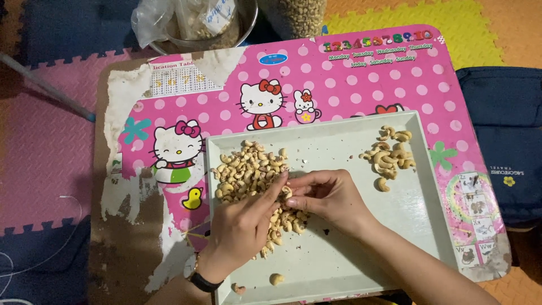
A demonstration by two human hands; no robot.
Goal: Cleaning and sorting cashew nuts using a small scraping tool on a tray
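Left hand (240,226) nearest the lens, black wristwatch (202,280) on the wrist, fingers (276,183) pinched together on one cashew (286,191) at the edge of the big pile. Right hand (327,195) meets it from the right, fingers curled and pinching the same cashew, so both hands touch at the fingertips over the tray. Pale green rectangular tray (361,265) sits on a pink polka-dot bench (361,90) with cartoon cat prints and peeling covering on its left side. Big pile of unpeeled cashews (248,169) with brownish skins lies in the tray's left half, partly under the hands. Small pile of peeled cashews (390,155), paler, lies in the tray's far right corner, well apart from the big pile. Two loose cashews (276,278) near the tray's near edge, just beside the left wrist. Metal bowl (243,28) with a plastic bag (169,17) beyond the bench's far edge. Dark blue bag (502,130) on the foam floor mat to the right.
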